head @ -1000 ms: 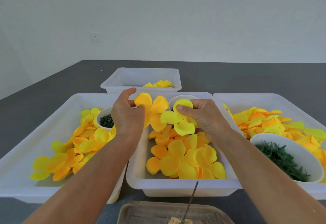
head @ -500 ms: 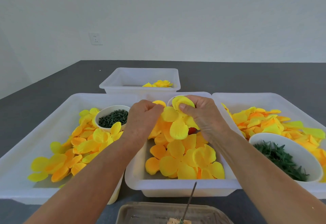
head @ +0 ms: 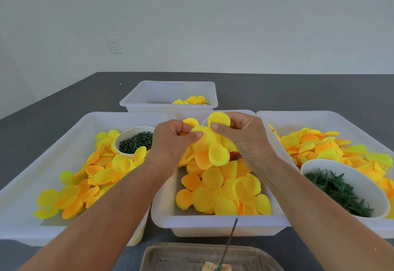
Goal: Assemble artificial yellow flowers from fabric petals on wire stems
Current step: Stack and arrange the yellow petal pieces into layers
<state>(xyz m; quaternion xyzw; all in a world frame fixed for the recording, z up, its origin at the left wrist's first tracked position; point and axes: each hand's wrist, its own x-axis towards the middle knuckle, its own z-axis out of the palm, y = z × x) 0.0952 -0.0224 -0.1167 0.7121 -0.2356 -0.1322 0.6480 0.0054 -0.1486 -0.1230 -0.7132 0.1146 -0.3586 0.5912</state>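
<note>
Both hands meet above the back of the middle white tray point(head: 215, 226). My left hand point(head: 170, 142) and my right hand point(head: 245, 138) pinch a stack of yellow fabric petals point(head: 210, 149) between thumbs and fingers, its lobes hanging down between them. More yellow and orange petal pieces point(head: 221, 192) fill that tray. A thin wire stem point(head: 229, 241) stands upright in a small block point(head: 215, 267) on the tray at the bottom edge.
The left tray point(head: 25, 187) holds loose petals and a bowl of dark green pieces point(head: 136, 140). The right tray point(head: 319, 117) holds petals and a bowl of green leaf parts point(head: 339, 189). A far tray point(head: 168, 91) contains finished yellow flowers point(head: 191, 100). Dark table all around.
My left hand has closed in from the left, bringing its orange-yellow petal piece against the yellow piece in my right hand; the two pieces now overlap as one stack.
</note>
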